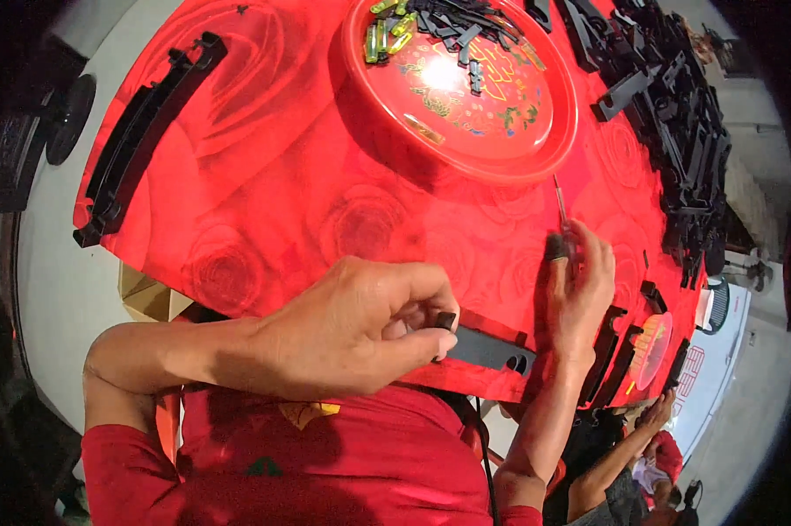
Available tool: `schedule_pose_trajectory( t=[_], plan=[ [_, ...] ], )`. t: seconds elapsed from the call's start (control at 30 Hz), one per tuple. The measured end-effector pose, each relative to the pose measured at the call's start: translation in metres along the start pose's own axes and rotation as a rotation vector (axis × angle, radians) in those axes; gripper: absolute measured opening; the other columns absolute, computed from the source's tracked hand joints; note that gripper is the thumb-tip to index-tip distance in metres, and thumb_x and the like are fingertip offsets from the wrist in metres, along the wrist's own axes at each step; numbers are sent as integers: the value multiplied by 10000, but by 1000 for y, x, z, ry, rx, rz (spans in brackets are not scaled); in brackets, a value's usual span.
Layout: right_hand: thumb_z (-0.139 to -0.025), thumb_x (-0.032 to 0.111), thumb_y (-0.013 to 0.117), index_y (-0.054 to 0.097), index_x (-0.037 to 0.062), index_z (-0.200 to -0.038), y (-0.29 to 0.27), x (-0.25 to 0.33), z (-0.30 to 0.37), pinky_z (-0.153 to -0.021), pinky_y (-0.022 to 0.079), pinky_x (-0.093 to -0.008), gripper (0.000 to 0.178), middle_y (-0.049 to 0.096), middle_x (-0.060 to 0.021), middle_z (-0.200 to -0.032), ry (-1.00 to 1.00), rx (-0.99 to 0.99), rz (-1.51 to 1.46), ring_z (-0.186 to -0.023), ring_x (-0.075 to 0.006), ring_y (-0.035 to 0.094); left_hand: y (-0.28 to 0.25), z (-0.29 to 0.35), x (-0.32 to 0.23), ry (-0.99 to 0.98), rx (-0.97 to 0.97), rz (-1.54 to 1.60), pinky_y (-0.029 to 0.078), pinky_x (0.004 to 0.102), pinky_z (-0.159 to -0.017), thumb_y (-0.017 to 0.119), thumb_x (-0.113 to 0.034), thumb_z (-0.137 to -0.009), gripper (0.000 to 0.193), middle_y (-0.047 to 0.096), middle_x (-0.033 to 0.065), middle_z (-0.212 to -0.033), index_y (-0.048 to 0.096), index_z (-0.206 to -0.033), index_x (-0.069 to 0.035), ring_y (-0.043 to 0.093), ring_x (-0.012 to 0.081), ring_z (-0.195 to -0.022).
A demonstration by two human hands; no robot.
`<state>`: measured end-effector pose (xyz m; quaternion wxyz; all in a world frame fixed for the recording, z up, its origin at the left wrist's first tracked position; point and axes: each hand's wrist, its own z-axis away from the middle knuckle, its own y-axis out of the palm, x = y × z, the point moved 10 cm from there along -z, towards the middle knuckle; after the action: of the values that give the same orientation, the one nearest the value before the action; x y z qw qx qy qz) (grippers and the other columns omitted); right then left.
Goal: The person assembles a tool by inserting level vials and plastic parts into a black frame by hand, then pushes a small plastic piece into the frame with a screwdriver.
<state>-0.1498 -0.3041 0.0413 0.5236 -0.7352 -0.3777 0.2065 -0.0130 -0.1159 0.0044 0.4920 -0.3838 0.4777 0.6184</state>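
Black plastic is pinched at the table's near edge: a flat black strip (488,349) is clamped between thumb and fingers of the left hand (356,329). A thin screwdriver (560,219) is gripped upright by the closed fingers of the right hand (580,294) above the red tablecloth (281,175), near the red tray (536,140).

head-worn fisheye, looking down, close over table (264,175)
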Motion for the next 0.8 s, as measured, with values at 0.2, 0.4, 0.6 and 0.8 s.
schedule_pose_trajectory(
  t=[0.2, 0.4, 0.6, 0.8],
  plan=[
    [-922, -8, 635, 641, 13, -1075, -13, -17, 25, -781, 507, -374, 154, 652, -117, -942, 139, 68, -287, -860, -262, 627, -17, 1, -1, 48, -63, -100, 470, 207, -642, 743, -119, -975, 178, 685, -24, -836, 718, -1100, 4, 589, 10, -740],
    [-865, 10, 609, 615, -16, -1062, -49, 66, 66, -706, 538, -321, 198, 679, -136, -929, 42, 172, -603, -770, -230, 668, -29, 3, 4, 56, -108, -108, 474, 202, -621, 758, -110, -965, 193, 687, -29, -822, 732, -1112, 11, 599, 13, -719],
    [-818, -64, 701, 613, -17, -1042, -44, 97, 67, -662, 535, -321, 245, 676, -178, -907, -18, 214, -601, -724, -271, 672, -34, 5, 5, 15, -119, -54, 449, 208, -571, 746, -102, -974, 200, 667, -30, -756, 746, -1141, 8, 571, 7, -664],
    [-823, -51, 744, 624, -14, -1043, -44, 106, 68, -688, 550, -379, 254, 683, -175, -921, -55, 249, -572, -775, -318, 687, -42, 6, 4, 65, -192, -147, 450, 208, -571, 743, -96, -975, 179, 668, -30, -759, 758, -1131, -10, 562, 5, -661]
  ],
)
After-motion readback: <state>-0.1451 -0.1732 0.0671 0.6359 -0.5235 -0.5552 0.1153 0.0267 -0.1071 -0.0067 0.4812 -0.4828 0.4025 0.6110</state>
